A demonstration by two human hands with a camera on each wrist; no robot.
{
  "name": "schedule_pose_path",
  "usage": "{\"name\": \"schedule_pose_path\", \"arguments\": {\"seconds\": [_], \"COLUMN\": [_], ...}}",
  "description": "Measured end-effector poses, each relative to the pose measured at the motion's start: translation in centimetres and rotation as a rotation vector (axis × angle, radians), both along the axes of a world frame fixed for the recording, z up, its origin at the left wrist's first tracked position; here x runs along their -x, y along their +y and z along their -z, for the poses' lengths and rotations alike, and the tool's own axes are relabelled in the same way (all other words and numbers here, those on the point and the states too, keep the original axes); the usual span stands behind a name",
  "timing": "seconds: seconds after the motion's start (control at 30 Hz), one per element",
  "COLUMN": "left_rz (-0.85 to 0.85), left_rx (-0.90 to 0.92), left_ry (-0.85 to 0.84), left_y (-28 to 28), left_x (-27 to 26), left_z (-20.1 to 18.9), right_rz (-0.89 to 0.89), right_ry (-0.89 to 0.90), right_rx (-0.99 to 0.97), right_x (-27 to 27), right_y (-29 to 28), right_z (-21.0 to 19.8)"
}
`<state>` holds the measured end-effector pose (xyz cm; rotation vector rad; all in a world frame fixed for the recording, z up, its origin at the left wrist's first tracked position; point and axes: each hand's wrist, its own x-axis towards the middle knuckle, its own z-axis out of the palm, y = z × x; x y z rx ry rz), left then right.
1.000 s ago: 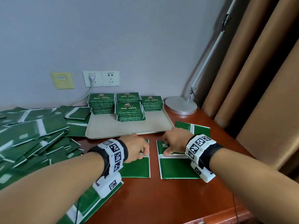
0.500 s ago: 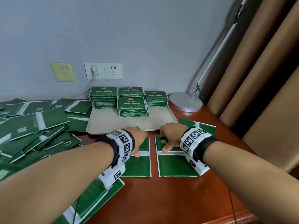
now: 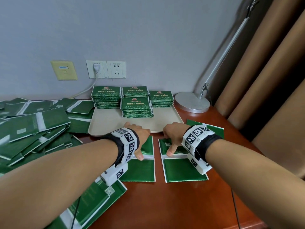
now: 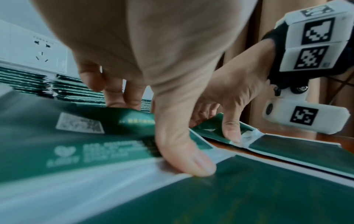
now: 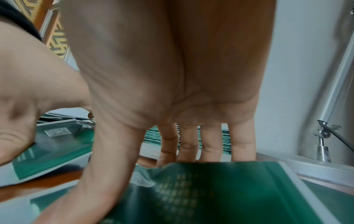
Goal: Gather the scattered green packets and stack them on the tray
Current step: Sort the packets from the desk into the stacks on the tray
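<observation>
Two green packets lie side by side on the wooden table just in front of the beige tray [image 3: 107, 128]. My left hand [image 3: 142, 142] holds the left packet [image 3: 140, 171]: the thumb presses its white stripe and the fingers curl over its far edge, which is lifted in the left wrist view [image 4: 134, 116]. My right hand [image 3: 170, 141] grips the right packet [image 3: 183, 171] the same way, fingers [image 5: 187, 145] behind the raised far edge. Several neat stacks of packets [image 3: 137, 106] stand at the back of the tray.
A big loose pile of green packets [image 3: 33, 126] covers the table's left side. One more packet [image 3: 212, 129] lies under my right wrist and another [image 3: 99, 200] under my left forearm. A round lamp base [image 3: 192, 102] stands right of the tray, against brown curtains.
Both hands stay on the same two packets, thumbs on the white stripes. They have crept a little toward the tray's near edge, and the view has tilted slightly.
</observation>
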<state>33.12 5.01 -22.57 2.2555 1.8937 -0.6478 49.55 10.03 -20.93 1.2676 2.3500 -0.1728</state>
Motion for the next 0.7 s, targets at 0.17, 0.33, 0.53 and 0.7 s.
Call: {"name": "schedule_pose_path", "arguments": {"seconds": [0.17, 0.33, 0.53, 0.7], "left_rz": [-0.018, 0.031, 0.053, 0.048], "left_rx": [-0.014, -0.035, -0.067, -0.246], "left_ry": [0.032, 0.059, 0.067, -0.008], "left_y": [0.5, 0.1, -1.2, -2.8], "left_x": [-0.4, -1.2, -2.0, -1.2], "left_z": [-0.2, -0.6, -1.3, -1.6], "right_rz": [0.011, 0.015, -0.016, -0.055], "right_ry": [0.014, 0.037, 0.146, 0.239], "right_rx": [0.007, 0.005, -0.117, -0.292], "right_x": [0.0, -0.2, -0.8, -2.2], "right_y": [0.1, -0.2, -1.4, -2.9], "right_z": [0.1, 0.0, -0.1, 0.0]}}
